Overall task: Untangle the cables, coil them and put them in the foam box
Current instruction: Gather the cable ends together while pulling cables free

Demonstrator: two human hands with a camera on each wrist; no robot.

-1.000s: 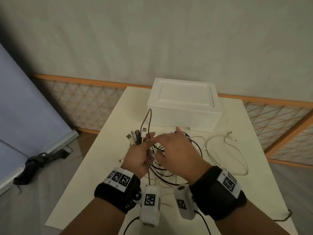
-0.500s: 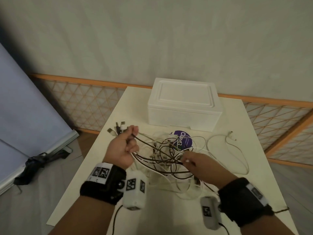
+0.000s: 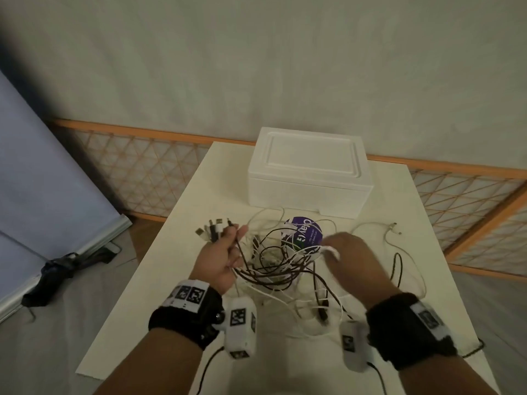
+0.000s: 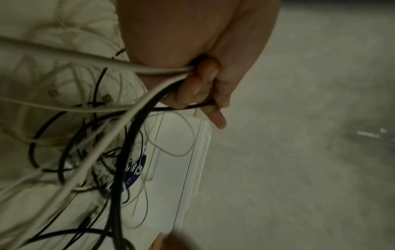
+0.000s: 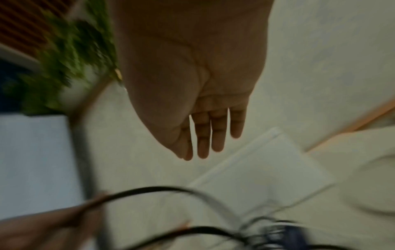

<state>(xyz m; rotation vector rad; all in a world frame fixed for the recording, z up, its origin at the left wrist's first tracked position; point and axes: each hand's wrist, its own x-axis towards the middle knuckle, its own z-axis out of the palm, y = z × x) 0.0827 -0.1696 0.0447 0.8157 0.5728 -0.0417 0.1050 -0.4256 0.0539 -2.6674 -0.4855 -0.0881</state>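
A tangle of black and white cables point(image 3: 279, 266) lies on the white table point(image 3: 196, 201), in front of the shut white foam box point(image 3: 309, 172). My left hand point(image 3: 225, 252) is held above the table at the tangle's left and grips a bundle of cable ends, whose plugs point(image 3: 215, 228) stick out past the fist. The left wrist view shows the fingers point(image 4: 200, 88) curled round white and black cables. My right hand point(image 3: 348, 258) hovers over the tangle's right side, blurred; the right wrist view shows its fingers point(image 5: 215, 133) straight and empty.
A round purple label point(image 3: 306, 235) lies under the tangle near the box. One loose white cable point(image 3: 383, 232) curls on the table to the right. A black cord point(image 3: 399, 263) trails off the right edge. A lattice fence point(image 3: 137, 166) stands behind the table.
The hands, together a second ago, have parted. My left hand pulled the plug bundle to the left, and my right hand moved to the right and lifted slightly over the tangle.
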